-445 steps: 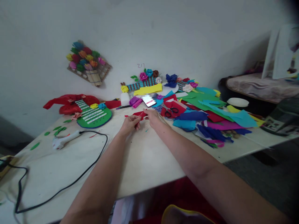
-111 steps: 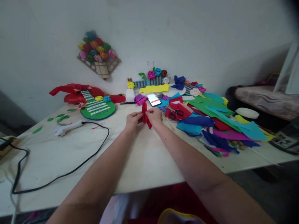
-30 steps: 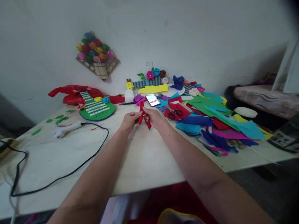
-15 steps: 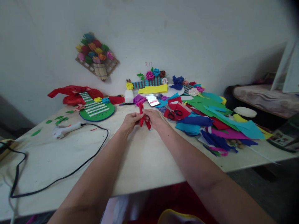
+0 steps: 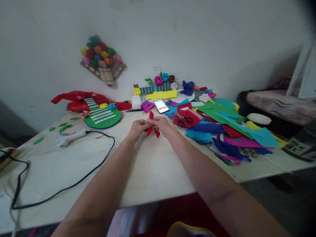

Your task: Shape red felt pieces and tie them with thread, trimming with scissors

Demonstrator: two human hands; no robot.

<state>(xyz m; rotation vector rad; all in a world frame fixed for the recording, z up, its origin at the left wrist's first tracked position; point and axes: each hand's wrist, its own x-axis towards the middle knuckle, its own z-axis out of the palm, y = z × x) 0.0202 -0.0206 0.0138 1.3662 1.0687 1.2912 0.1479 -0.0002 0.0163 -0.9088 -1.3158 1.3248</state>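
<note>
We are working at a pale table (image 5: pixel 153 177), with a whitish wall (image 5: pixel 202 42) rising behind it. Paper tulips (image 5: pixel 101 52) on a lattice are hanging at the wall's left; beyond the table at far right, patterned cloth (image 5: pixel 274 102) is covering a low surface.

Midway along the wall we are reading a handwritten number (image 5: pixel 157 68), seemingly 217. Below it the phone (image 5: pixel 161 107) is showing a partly pixelated screen, which we are not managing to read.

At the left edge a yellow box (image 5: pixel 6 160) is sitting; a black cord (image 5: pixel 108 153) is looping across the table to a glue gun (image 5: pixel 71 137), and green leaves (image 5: pixel 38 141) are lying behind. A green board (image 5: pixel 103 120) is resting beside red wrapping (image 5: pixel 75 105).

In the middle, just in front of the phone, we are holding the red paper (image 5: pixel 151 115). Our left hand (image 5: pixel 139 128) is pinching its left side between nearly closed fingertips; our right hand (image 5: pixel 161 125) is gripping the other side, fingers curling. Strips are poking out above and below.

To the right, scissors (image 5: pixel 185 121) are lying on red sheets, and heaped coloured paper (image 5: pixel 229 113) is crowding the table, with a white dish (image 5: pixel 259 118) sitting behind.
</note>
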